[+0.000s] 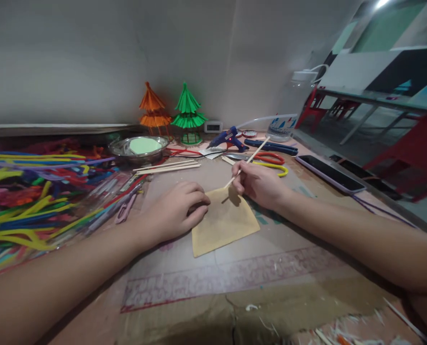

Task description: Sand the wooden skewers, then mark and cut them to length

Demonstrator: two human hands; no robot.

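Note:
Between the thumb and fingers of my right hand is a thin wooden stick, held aslant. Its lower end points down at the top edge of a tan square sheet, where a shadow falls. My left hand rests at the left edge of that sheet, its fingers loosely bent and the thumb apart from them. Nothing shows in its grasp. Several more wooden sticks lie beyond my left hand. Scissors with red and yellow handles lie just past my right hand.
A blue glue gun stands near the wall, beside green and orange pipe-cleaner towers. A metal bowl is behind the sticks. Loose pipe cleaners crowd the left. A phone and a plastic bottle are at right.

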